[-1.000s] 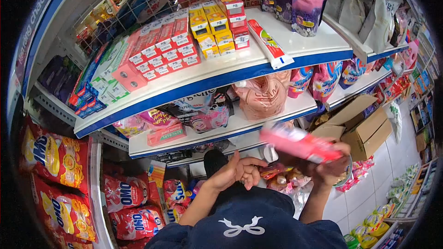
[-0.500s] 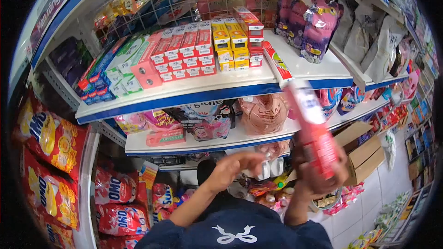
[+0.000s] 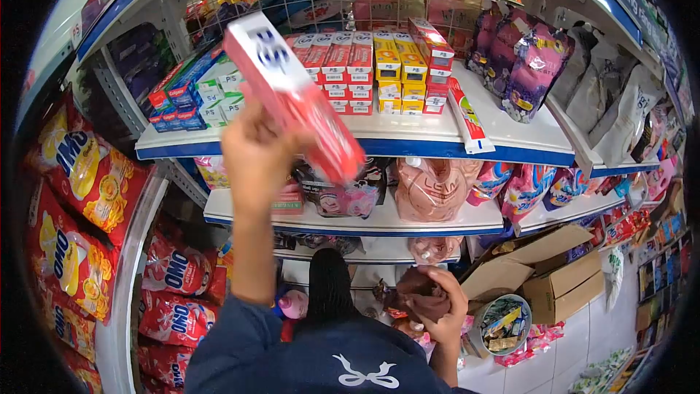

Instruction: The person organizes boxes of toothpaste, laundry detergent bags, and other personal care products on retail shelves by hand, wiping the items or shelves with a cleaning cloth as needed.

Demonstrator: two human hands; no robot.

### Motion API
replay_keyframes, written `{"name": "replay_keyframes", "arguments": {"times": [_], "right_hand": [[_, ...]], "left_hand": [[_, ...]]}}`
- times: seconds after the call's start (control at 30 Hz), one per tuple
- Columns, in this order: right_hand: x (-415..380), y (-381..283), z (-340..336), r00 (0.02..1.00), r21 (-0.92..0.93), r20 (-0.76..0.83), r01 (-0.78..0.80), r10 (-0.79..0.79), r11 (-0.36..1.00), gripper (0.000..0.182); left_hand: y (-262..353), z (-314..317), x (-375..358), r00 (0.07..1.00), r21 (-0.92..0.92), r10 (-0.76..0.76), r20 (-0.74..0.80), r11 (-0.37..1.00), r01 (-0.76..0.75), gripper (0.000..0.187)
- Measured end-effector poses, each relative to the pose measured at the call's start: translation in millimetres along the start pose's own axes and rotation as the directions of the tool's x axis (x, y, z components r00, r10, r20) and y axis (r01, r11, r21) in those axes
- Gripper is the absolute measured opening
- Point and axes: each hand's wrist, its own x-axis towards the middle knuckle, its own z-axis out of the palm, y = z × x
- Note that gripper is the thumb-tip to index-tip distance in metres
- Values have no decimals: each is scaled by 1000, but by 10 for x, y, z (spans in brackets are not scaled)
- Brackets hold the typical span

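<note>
My left hand (image 3: 255,153) is raised before the upper shelf, its fingers closed on a red and white P/S toothpaste box (image 3: 292,91). The box tilts, white end up and to the left, and hides part of the stock behind it. Lower down, my right hand (image 3: 448,310) grips a crumpled brown cloth (image 3: 419,292) close to my body. On the upper shelf (image 3: 408,131) stand stacked red toothpaste boxes (image 3: 350,66) and yellow toothpaste boxes (image 3: 401,69). Right of them, a single toothpaste tube (image 3: 468,117) lies with its end at the shelf edge.
Blue and green toothpaste boxes (image 3: 182,98) fill the shelf's left end; purple pouches (image 3: 536,66) stand at its right. Below are bagged goods (image 3: 437,190). Red OMO bags (image 3: 80,168) hang at left. An open cardboard box (image 3: 565,281) and a bucket (image 3: 529,321) sit on the floor.
The toothpaste box has passed from my right hand to my left, which has risen toward the upper shelf. My right hand has drawn down and left with the brown cloth. The view has shifted.
</note>
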Motion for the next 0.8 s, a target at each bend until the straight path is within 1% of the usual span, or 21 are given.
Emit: {"name": "replay_keyframes", "arguments": {"times": [0.03, 0.07, 0.1, 0.13, 0.17, 0.23, 0.27, 0.33, 0.37, 0.4, 0.43, 0.47, 0.5, 0.53, 0.57, 0.63, 0.67, 0.73, 0.77, 0.8], "right_hand": [[-92, 69, -45, 997, -19, -16, -72, 71, 997, 52], [-196, 148, -93, 989, -36, -33, -145, 143, 989, 52], [-295, 215, -128, 975, -53, -51, -218, 215, 975, 52], [-379, 264, -147, 955, -26, -84, -286, 283, 958, 52], [-468, 330, -174, 938, -39, -108, -334, 328, 942, 51], [-616, 464, -222, 898, -61, -164, -422, 408, 904, 48], [-652, 489, -218, 883, -17, -182, -443, 433, 896, 46], [-690, 491, -231, 872, -70, -179, -473, 455, 878, 45], [-689, 489, -235, 870, -95, -179, -481, 460, 872, 44], [-686, 464, -230, 871, -78, -202, -471, 449, 879, 43], [-686, 404, -228, 812, 32, -203, -554, 548, 832, 45], [-689, 407, -237, 809, 40, -221, -551, 545, 834, 45], [-697, 432, -242, 806, 49, -235, -549, 544, 835, 45], [-717, 460, -272, 807, 3, -236, -557, 541, 831, 45], [-742, 524, -274, 823, -51, -258, -535, 506, 843, 45], [-782, 629, -288, 837, 6, -275, -490, 473, 872, 44], [-790, 694, -297, 843, -24, -274, -487, 463, 873, 44], [-796, 831, -292, 852, -84, -275, -484, 446, 871, 44], [-794, 857, -274, 843, -76, -269, -500, 465, 862, 44], [-785, 878, -254, 835, -70, -261, -516, 483, 854, 44]], "left_hand": [[57, -6, 190, 999, -164, 29, -15, 986, -31, 37], [80, -89, 372, 1000, -12, -26, 1, 1000, 26, 32], [99, -137, 560, 992, 104, -117, 55, 988, 110, 28], [125, -180, 705, 981, 191, -121, 151, 977, 91, 27], [87, -217, 840, 979, 221, -115, 169, 972, 76, 23], [-57, -255, 1056, 988, 268, -49, 148, 963, 8, 26], [-41, -264, 1121, 981, 274, -62, 183, 962, 9, 26], [27, -273, 1205, 963, 287, -84, 255, 958, 8, 26], [40, -304, 1206, 968, 299, -71, 242, 954, -5, 27], [41, -332, 1205, 972, 309, -47, 232, 951, -27, 27], [30, -340, 1218, 973, 315, -18, 230, 947, -57, 28], [-29, -368, 1235, 978, 344, 105, 182, 924, -164, 25], [39, -376, 1190, 978, 317, 68, 196, 939, -129, 28], [56, -359, 1159, 985, 277, 87, 147, 953, -125, 27], [47, -344, 1158, 990, 237, 101, 95, 964, -121, 27], [6, -345, 1192, 992, 103, 126, -2, 987, -125, 30], [-14, -353, 1208, 990, 34, 129, -50, 991, -128, 31], [-27, -403, 1260, 990, 118, 142, -24, 983, -139, 35], [-48, -424, 1285, 989, 158, 147, -13, 977, -143, 36], [-111, -429, 1308, 984, 210, 171, -38, 965, -160, 38]]}}
